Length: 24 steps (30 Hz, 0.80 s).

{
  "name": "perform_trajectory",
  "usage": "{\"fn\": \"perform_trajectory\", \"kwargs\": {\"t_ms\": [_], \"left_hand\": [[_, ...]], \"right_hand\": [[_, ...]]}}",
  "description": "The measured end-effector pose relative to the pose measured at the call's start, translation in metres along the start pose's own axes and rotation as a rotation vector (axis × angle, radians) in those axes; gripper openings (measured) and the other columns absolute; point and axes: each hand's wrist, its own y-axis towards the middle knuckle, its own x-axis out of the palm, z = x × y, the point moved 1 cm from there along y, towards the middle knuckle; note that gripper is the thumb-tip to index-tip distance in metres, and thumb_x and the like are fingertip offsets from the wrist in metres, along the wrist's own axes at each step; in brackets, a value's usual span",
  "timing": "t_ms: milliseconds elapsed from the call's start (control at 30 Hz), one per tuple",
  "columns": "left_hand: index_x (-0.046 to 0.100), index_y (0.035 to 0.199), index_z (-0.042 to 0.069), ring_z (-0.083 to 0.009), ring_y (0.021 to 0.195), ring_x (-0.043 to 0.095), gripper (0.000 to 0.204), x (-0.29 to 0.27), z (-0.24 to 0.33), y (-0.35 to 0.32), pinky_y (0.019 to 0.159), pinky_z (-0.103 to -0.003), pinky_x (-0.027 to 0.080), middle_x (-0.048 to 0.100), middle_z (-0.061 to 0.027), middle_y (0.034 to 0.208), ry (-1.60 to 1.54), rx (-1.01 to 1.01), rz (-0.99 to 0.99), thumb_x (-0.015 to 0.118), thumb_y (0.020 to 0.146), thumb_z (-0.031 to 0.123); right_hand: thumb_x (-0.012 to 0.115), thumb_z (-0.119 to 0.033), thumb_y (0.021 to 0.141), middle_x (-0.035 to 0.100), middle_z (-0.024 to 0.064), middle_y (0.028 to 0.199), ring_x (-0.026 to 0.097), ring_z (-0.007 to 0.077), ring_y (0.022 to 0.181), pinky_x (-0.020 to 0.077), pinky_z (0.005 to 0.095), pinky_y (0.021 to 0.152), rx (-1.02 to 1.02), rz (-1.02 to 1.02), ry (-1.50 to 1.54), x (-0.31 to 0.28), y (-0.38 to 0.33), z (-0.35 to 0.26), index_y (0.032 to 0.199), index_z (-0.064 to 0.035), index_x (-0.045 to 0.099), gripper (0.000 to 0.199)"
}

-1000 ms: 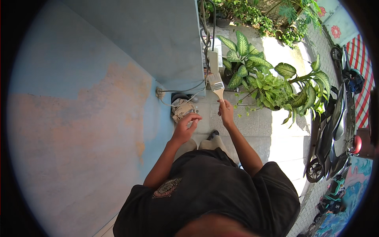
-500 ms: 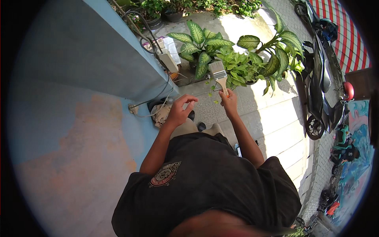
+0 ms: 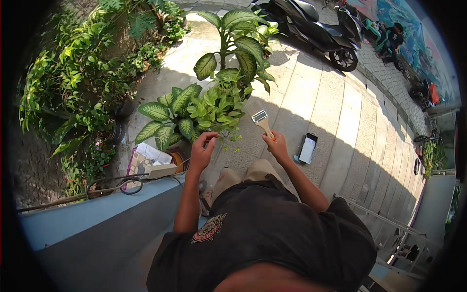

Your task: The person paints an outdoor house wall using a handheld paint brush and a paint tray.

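Since a moment ago the view has swung away from the blue wall, which now lies low and left of the hands, toward pale paving slabs (image 3: 340, 126) stretching ahead. Beyond the hands stands a potted plant (image 3: 214, 104) with broad, cream-speckled green leaves. Right of the right hand lies a black rectangular paint tray (image 3: 308, 148), flat on the slabs. That right hand (image 3: 276, 145) grips a wooden-handled flat paintbrush (image 3: 261, 120), metal ferrule and bristles pointing away. Empty, the left hand (image 3: 202, 151) hangs loosely curled near the leaves.
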Motion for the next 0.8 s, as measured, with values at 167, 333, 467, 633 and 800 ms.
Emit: {"fn": "perform_trajectory", "kwargs": {"t_ms": [167,333,467,633,800], "left_hand": [[0.067,0.109,0.002,-0.0197,0.097,0.067,0.019,0.065,0.020,0.079,0.086,-0.032,0.050,0.071,-0.0091,0.105,0.028,0.103,-0.289,0.057,0.095,0.009],[0.067,0.109,0.003,-0.0200,0.098,0.067,0.019,0.167,0.053,0.136,0.086,-0.033,0.051,0.071,-0.0094,0.105,0.037,0.215,-0.532,0.056,0.096,0.010],[0.066,0.110,0.003,-0.0201,0.098,0.067,0.019,0.248,0.076,0.166,0.087,-0.033,0.051,0.071,-0.0087,0.105,0.025,0.280,-0.718,0.057,0.096,0.011],[0.067,0.110,0.003,-0.0183,0.098,0.066,0.019,0.324,0.102,0.193,0.087,-0.033,0.051,0.071,-0.0081,0.105,0.005,0.334,-0.862,0.058,0.096,0.012],[0.066,0.110,0.003,-0.0188,0.098,0.067,0.019,0.378,0.104,0.211,0.087,-0.033,0.051,0.071,-0.0083,0.105,0.017,0.332,-0.986,0.058,0.096,0.011]], "right_hand": [[0.070,-0.021,0.090,0.056,-0.0018,0.068,0.049,0.0064,0.051,0.0398,0.0251,0.046,0.033,0.315,0.100,-0.074,-0.025,0.012,0.097,-0.0021,0.067,0.020],[0.069,-0.020,0.091,0.050,-0.0029,0.066,0.045,0.0056,0.049,0.0401,0.0239,0.046,0.076,0.620,0.199,-0.159,-0.048,0.026,0.097,-0.0026,0.063,0.019],[0.069,-0.019,0.090,0.050,-0.0038,0.063,0.045,0.0057,0.047,0.0394,0.0245,0.043,0.053,0.841,0.315,-0.227,-0.063,0.048,0.096,-0.0039,0.063,0.017],[0.068,-0.016,0.090,0.051,-0.0027,0.063,0.046,0.0065,0.045,0.0382,0.0244,0.040,0.002,1.072,0.384,-0.293,-0.076,0.051,0.093,-0.0033,0.063,0.014],[0.067,-0.016,0.091,0.047,-0.0050,0.063,0.043,0.0045,0.048,0.0386,0.0240,0.043,0.014,1.185,0.415,-0.323,-0.088,0.051,0.095,-0.0049,0.061,0.013]]}}
